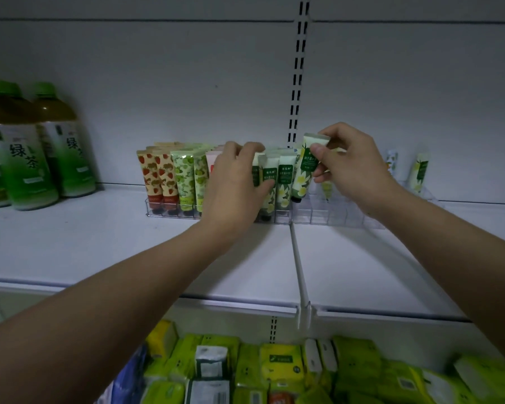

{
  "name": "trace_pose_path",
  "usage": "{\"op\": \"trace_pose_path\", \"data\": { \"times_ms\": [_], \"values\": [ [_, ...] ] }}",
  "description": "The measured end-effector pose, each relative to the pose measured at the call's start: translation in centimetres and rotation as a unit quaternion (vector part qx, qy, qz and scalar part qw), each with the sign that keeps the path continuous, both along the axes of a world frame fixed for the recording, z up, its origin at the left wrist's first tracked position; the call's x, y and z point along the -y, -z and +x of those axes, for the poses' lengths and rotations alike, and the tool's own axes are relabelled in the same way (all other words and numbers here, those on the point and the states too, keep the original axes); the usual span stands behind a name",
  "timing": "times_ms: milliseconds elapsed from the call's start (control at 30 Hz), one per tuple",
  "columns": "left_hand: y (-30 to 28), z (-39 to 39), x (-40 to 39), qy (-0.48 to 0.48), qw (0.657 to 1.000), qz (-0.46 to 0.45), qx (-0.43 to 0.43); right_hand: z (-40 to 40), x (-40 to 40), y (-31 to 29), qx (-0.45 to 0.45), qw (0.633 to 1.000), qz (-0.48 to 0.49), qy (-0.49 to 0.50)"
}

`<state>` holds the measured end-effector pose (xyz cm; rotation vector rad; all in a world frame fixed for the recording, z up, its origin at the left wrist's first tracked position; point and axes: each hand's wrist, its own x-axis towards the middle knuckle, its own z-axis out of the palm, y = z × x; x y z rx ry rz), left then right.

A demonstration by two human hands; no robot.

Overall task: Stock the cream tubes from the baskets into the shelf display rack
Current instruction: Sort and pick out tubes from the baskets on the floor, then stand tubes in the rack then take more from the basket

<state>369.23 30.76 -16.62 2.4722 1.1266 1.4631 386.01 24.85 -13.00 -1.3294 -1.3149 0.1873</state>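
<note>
A clear display rack (327, 215) stands on the white shelf, with several cream tubes upright in its left slots: strawberry-print tubes (158, 177), green-print tubes (185, 177) and white-flower tubes (285, 182). My right hand (353, 167) pinches a white-flower tube (305, 167) near its top, tilted, with its black cap low at the rack's middle slots. My left hand (235, 182) grips the standing flower tubes, its thumb across their fronts. Two more tubes (419, 172) stand at the rack's far right. No basket is in view.
Two large green tea bottles (27, 147) stand on the shelf at the left. A shelf divider (299, 266) runs toward me below the rack. The lower shelf holds several green and yellow packs (277, 365). A slotted upright (298, 71) runs up the back wall.
</note>
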Motion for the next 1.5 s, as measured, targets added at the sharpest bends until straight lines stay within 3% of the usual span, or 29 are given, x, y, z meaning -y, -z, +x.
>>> {"op": "trace_pose_path", "data": {
  "times_ms": [133, 267, 500, 667, 1100, 1300, 1500],
  "values": [
    [2.1, -2.0, 2.9, 0.032, 0.992, -0.045, -0.110, -0.4, -0.2, -1.2, 0.032, 0.999, -0.015, 0.003],
    [3.7, -3.0, 4.2, 0.052, 0.958, -0.121, -0.256, -1.1, -0.9, -2.0, 0.079, 0.996, -0.041, 0.000],
    [3.4, -2.8, 4.8, 0.040, 0.932, -0.143, -0.332, -1.9, -2.1, -1.5, 0.132, 0.986, -0.097, -0.006],
    [3.5, -2.8, 4.8, 0.039, 0.932, -0.130, -0.335, -2.4, -2.2, -0.2, 0.164, 0.972, -0.166, 0.002],
    [3.2, -3.2, 5.8, -0.024, 0.965, -0.106, -0.240, -3.8, 2.0, -1.4, 0.162, 0.964, -0.188, 0.096],
    [3.1, -5.8, 9.2, -0.045, 0.952, -0.101, -0.286, -7.1, 7.3, -1.9, 0.205, 0.951, -0.231, 0.019],
    [5.7, -12.4, 14.5, -0.032, 0.982, -0.032, -0.185, -11.7, 12.2, 0.1, 0.199, 0.933, -0.285, -0.095]
  ]
}}
